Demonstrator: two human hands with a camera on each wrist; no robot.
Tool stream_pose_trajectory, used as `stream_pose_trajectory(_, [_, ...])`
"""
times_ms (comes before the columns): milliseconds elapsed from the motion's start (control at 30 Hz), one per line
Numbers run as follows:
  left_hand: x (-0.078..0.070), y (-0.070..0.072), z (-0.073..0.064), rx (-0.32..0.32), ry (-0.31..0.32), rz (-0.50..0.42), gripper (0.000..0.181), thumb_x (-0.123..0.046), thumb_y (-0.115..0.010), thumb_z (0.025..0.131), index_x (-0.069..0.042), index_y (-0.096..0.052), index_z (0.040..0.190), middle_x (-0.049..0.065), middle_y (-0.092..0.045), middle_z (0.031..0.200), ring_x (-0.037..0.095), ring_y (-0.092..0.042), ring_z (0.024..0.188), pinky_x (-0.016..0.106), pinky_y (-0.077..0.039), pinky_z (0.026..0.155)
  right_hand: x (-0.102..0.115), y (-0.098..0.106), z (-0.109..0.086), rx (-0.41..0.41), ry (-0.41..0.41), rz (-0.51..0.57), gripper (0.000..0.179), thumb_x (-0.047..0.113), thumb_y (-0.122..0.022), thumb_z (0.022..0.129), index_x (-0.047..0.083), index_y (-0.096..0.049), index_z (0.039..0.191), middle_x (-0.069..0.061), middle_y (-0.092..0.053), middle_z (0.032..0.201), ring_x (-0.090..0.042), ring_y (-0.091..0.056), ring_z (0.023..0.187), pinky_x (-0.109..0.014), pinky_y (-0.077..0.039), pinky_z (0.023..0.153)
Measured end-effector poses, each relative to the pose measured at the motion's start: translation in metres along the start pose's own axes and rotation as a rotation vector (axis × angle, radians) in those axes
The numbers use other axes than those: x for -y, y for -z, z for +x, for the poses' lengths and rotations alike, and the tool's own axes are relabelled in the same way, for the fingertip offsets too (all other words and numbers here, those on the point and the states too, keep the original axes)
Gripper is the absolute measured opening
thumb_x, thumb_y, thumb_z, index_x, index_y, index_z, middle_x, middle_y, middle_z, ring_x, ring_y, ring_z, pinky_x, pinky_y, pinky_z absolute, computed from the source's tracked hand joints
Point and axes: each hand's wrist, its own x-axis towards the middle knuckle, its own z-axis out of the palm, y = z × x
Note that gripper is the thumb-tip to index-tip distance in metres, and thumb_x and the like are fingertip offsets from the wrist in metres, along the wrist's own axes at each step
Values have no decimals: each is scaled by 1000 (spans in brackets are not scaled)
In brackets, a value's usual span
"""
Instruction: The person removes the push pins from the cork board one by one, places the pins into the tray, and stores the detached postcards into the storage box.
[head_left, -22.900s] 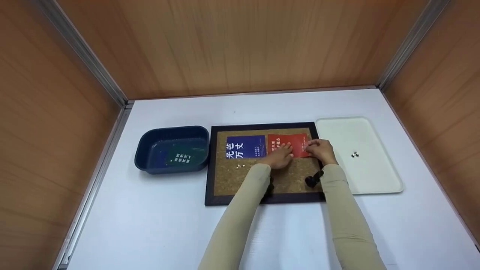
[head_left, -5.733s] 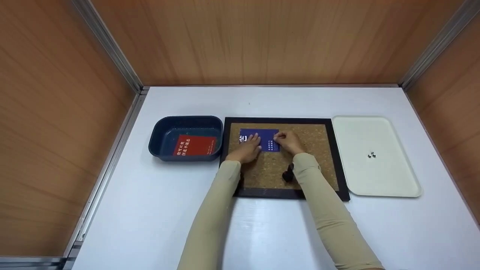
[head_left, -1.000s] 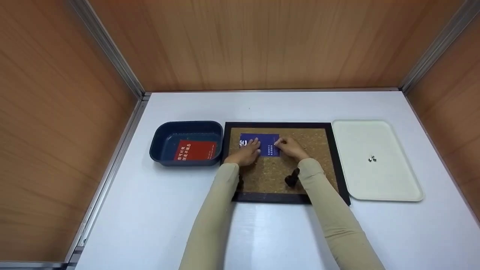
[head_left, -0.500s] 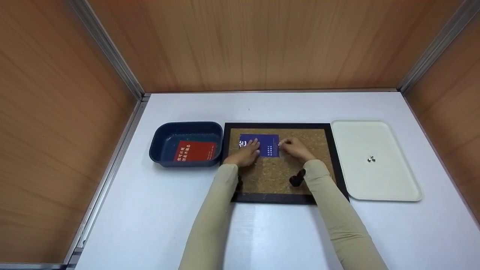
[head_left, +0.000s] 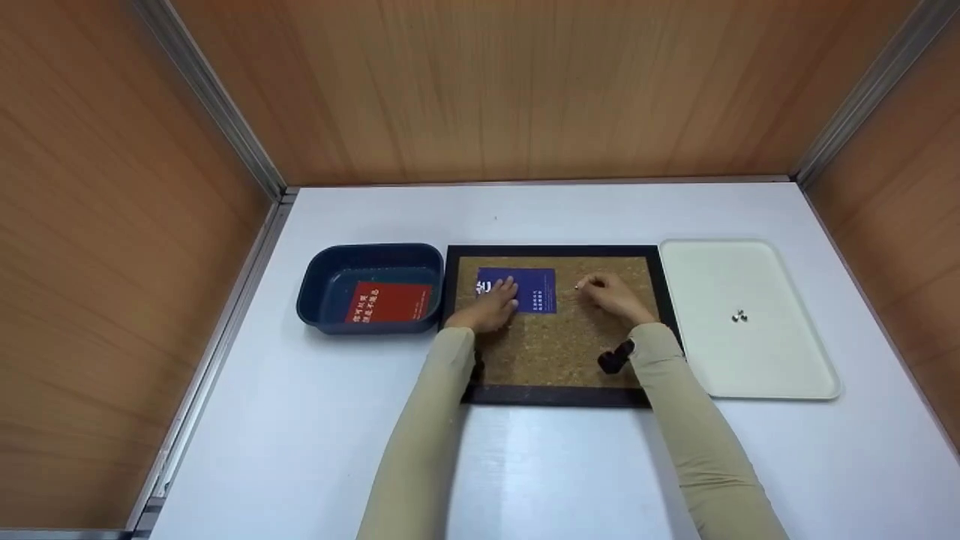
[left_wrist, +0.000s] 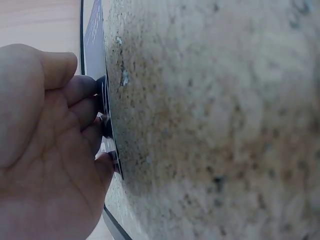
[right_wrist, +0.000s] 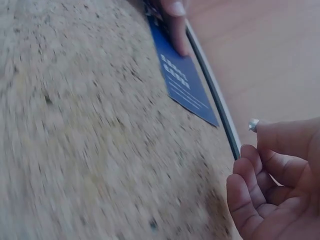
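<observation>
A blue card [head_left: 541, 288] with white characters lies on the cork board [head_left: 540, 352], which has a black frame. My left hand [head_left: 491, 306] rests on the card's left part, its fingers extended and hiding some of the lettering; the left wrist view shows those fingertips [left_wrist: 102, 165] at the card's surface. To the right of the card, my right hand [head_left: 615, 298] pinches a small silver pin [right_wrist: 253, 125] at its fingertips. That pin is clear of the card's right edge, over bare cork.
Left of the board stands a dark blue basin [head_left: 319, 322] with a red card [head_left: 390, 301] in it. A pale tray [head_left: 784, 367] with several small silver pins [head_left: 739, 316] lies at the right. Wood-grain panels [head_left: 480, 90] wall in the white table [head_left: 300, 450].
The red card, on the board much earlier, now lies in the basin. Over the last second my right hand drew rightward off the blue card's edge with the pin; my left hand stayed.
</observation>
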Motion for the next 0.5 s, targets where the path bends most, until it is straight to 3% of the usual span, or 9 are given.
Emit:
stream_pose_trajectory(133, [1, 0, 0, 4, 1, 2, 52, -28, -23, 107, -6, -15, 154, 9, -4, 162, 26, -2, 150, 41, -8, 123, -3, 12, -7, -13, -12, 18, 34, 28, -48, 101, 0, -56, 119, -13, -58, 111, -22, -54, 95, -30, -48, 78])
stream_pose_trajectory(300, [2, 0, 0, -1, 2, -9, 52, -28, -22, 107, -7, -15, 154, 7, -4, 162, 25, -1, 150, 41, -8, 123, -9, 26, -17, -51, 10, -34, 35, 30, -47, 101, 2, -57, 119, -16, -58, 116, -25, -54, 99, -32, -45, 81])
stream_pose_trajectory(500, [2, -1, 1, -7, -2, -6, 52, -28, -23, 107, -7, -14, 154, 7, -4, 162, 25, -1, 150, 41, -8, 123, -18, 43, -27, -93, 18, -64, 37, 32, -47, 101, 1, -59, 119, -18, -58, 109, -26, -52, 87, -33, -45, 73])
